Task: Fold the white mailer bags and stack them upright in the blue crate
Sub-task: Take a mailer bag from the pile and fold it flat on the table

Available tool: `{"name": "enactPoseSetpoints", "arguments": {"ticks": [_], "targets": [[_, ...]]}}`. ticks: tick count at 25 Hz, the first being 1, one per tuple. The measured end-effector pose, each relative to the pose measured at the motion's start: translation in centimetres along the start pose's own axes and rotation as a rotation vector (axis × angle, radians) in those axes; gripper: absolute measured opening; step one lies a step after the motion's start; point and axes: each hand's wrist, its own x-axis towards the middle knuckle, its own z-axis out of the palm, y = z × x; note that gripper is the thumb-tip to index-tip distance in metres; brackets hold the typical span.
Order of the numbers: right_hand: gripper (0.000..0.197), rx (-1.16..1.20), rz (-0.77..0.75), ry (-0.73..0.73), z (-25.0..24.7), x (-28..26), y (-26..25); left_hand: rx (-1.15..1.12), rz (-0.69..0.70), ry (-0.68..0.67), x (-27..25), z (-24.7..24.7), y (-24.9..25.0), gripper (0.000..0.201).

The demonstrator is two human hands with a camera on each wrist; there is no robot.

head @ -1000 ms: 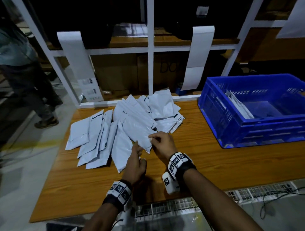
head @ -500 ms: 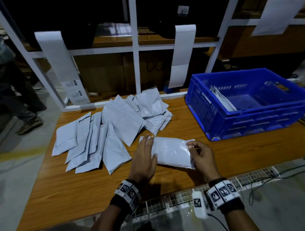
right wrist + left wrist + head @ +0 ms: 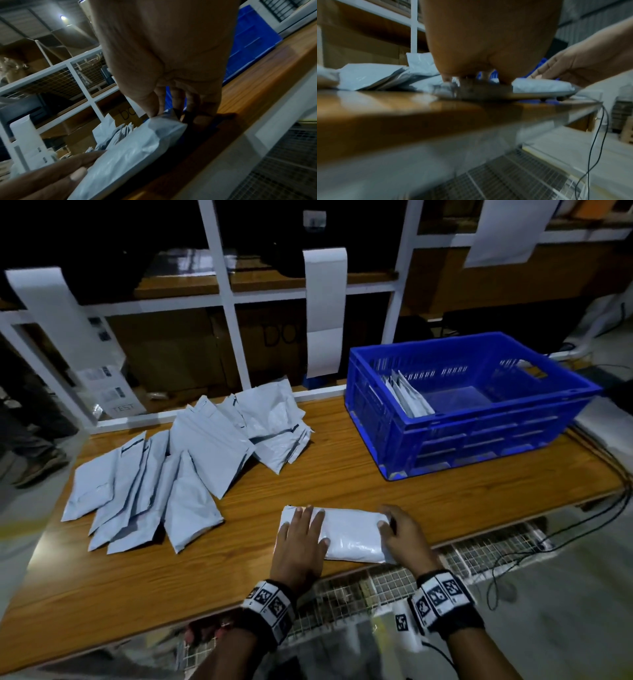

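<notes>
Our left hand (image 3: 299,546) lies flat on one white mailer bag (image 3: 352,534); our right hand (image 3: 406,537) pinches its opposite end. Its long axis runs between both hands, on the worktop (image 3: 342,484). Beyond: the blue crate (image 3: 479,440).

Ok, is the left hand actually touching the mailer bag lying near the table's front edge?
Touching. The head view shows the left hand lying flat, fingers straight, on the left end of the mailer bag; the right wrist view shows its fingertips on the plastic.

Bare wooden tabletop (image 3: 342,474) runs between the loose mailer pile (image 3: 191,460), left of centre, and the blue crate (image 3: 479,440), right. White frame posts (image 3: 222,285) block the upper frame.
</notes>
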Motion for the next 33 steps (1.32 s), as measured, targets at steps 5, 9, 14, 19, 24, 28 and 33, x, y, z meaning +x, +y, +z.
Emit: {"name": "enactPoseSetpoints", "arguments": {"ticks": [5,9,14,19,24,28,33], "targets": [[0.041,-0.244,-0.095,0.069,1.4,-0.4,0.9,0.033,-0.176,-0.009,-1.5,1.6,2.4,0.059],[0.039,-0.319,-0.264,0.228,2.8,-0.8,1.0,0.019,-0.252,-0.010,-2.2,1.6,4.2,0.073],[0.062,-0.268,-0.538,0.178,4.0,0.1,1.9,0.001,-0.180,0.081,-1.0,1.1,6.5,0.067],[0.053,-0.278,-0.511,0.094,3.8,1.8,3.4,0.063,-0.146,0.069,2.5,2.2,6.0,0.065],[0.050,-0.307,-0.507,0.112,3.4,2.5,4.1,0.157,-0.126,0.087,3.2,3.8,5.1,0.053],[0.052,-0.342,-0.497,0.176,3.7,1.8,3.8,0.159,-0.116,0.093,3.1,4.2,4.8,0.055],[0.050,-0.503,-0.539,0.243,4.2,1.7,3.6,0.151,-0.110,0.121,3.3,4.4,4.7,0.054]]}}
